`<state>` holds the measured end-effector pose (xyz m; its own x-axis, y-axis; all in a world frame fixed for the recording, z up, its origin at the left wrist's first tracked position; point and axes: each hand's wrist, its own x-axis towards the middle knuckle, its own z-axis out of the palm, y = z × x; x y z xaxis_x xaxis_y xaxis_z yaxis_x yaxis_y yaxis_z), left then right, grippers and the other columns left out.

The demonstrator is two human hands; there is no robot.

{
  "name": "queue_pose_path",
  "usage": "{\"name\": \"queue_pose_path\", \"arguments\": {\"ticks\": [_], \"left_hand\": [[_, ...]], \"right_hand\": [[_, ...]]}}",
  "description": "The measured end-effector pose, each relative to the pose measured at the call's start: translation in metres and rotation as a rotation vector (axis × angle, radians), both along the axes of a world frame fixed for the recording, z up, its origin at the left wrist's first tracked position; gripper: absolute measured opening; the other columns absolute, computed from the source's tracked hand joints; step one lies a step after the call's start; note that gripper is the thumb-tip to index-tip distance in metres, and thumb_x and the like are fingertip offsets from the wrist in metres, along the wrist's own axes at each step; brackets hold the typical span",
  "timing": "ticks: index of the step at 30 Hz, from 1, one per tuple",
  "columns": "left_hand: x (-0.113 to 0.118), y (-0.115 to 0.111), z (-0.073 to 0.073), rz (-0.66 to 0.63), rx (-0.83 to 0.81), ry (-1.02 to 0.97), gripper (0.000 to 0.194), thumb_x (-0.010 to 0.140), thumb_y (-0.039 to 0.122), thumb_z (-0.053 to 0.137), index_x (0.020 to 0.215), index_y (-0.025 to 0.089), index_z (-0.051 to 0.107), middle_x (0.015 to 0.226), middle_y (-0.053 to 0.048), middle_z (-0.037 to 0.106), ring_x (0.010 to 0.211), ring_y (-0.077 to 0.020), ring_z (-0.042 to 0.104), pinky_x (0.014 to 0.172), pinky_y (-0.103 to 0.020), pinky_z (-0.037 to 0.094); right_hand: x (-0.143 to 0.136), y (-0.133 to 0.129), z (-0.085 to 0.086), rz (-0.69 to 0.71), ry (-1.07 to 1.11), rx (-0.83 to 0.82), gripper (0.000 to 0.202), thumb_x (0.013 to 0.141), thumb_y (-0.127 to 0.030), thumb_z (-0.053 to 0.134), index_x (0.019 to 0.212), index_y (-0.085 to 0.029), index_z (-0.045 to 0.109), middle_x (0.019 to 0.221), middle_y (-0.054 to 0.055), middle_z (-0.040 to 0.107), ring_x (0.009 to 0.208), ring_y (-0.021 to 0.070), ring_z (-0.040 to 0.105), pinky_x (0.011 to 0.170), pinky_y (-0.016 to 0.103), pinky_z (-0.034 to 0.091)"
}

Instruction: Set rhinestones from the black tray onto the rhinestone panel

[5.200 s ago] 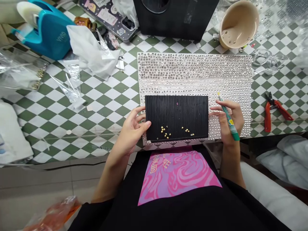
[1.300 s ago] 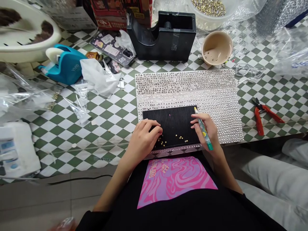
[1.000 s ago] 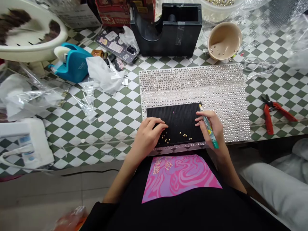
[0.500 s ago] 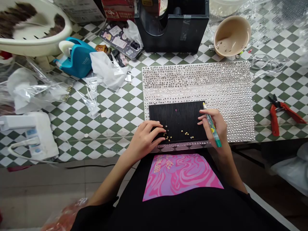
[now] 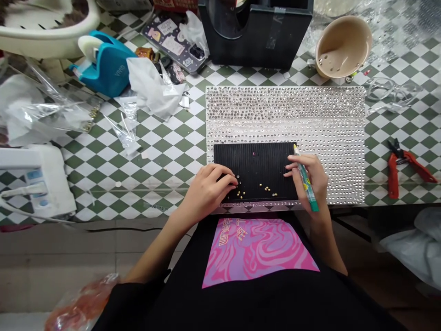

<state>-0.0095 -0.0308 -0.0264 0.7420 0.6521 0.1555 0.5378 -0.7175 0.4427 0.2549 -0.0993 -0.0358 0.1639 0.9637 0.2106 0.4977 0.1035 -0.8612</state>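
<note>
A black ribbed tray (image 5: 255, 168) lies on a sheet studded with rows of clear rhinestones (image 5: 285, 108). My left hand (image 5: 210, 186) rests at the tray's left front corner, thumb and fingertips pinched together; anything between them is too small to make out. Beside those fingertips lie a few gold beads (image 5: 241, 194), with more gold beads (image 5: 267, 188) scattered nearer the tray's middle. In my right hand (image 5: 315, 177) is a green pen-like stick (image 5: 306, 184), its yellow tip pointing away from me at the tray's far right corner. A tiny pink speck (image 5: 254, 153) sits on the tray.
Behind the sheet stand a black tape dispenser (image 5: 255, 39) and a beige bowl (image 5: 342, 46) tipped toward me. Red-handled pliers (image 5: 396, 170) lie right. To the left are a blue tape dispenser (image 5: 112, 64), a phone case (image 5: 172, 41), plastic bags and a power strip (image 5: 51, 179).
The left thumb and fingers have drawn together into a pinch near the gold beads. My right hand keeps hold of the green stick, almost unmoved. The whole view has shifted slightly.
</note>
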Motion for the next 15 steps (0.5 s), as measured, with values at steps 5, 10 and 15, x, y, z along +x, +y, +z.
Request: {"name": "queue_pose_path", "arguments": {"ticks": [5, 10, 15], "left_hand": [[0.001, 0.000, -0.001, -0.014, 0.041, -0.017, 0.008, 0.092, 0.016, 0.057, 0.091, 0.020, 0.064, 0.095, -0.004, 0.069, 0.090, -0.0186, 0.057, 0.080, -0.033, 0.048], [0.004, 0.000, -0.003, 0.012, 0.050, -0.065, 0.004, 0.091, 0.015, 0.060, 0.092, 0.018, 0.062, 0.092, -0.003, 0.068, 0.089, -0.0173, 0.056, 0.083, -0.031, 0.048], [0.017, 0.001, -0.005, 0.021, 0.073, -0.109, 0.007, 0.092, 0.016, 0.059, 0.092, 0.020, 0.065, 0.095, -0.004, 0.068, 0.092, -0.0173, 0.056, 0.084, -0.031, 0.047]], "right_hand": [[0.000, 0.000, 0.002, 0.004, -0.015, 0.036, 0.031, 0.093, -0.015, 0.052, 0.120, -0.029, 0.060, 0.112, 0.004, 0.052, 0.085, 0.0110, 0.065, 0.068, 0.025, 0.065], [-0.001, 0.000, 0.002, 0.004, -0.018, 0.031, 0.032, 0.093, -0.014, 0.051, 0.120, -0.029, 0.060, 0.112, 0.004, 0.053, 0.086, 0.0108, 0.065, 0.068, 0.025, 0.064], [-0.002, 0.002, 0.004, -0.001, -0.020, 0.045, 0.032, 0.092, -0.012, 0.052, 0.119, -0.029, 0.060, 0.111, 0.004, 0.054, 0.085, 0.0110, 0.064, 0.065, 0.024, 0.064]]}}
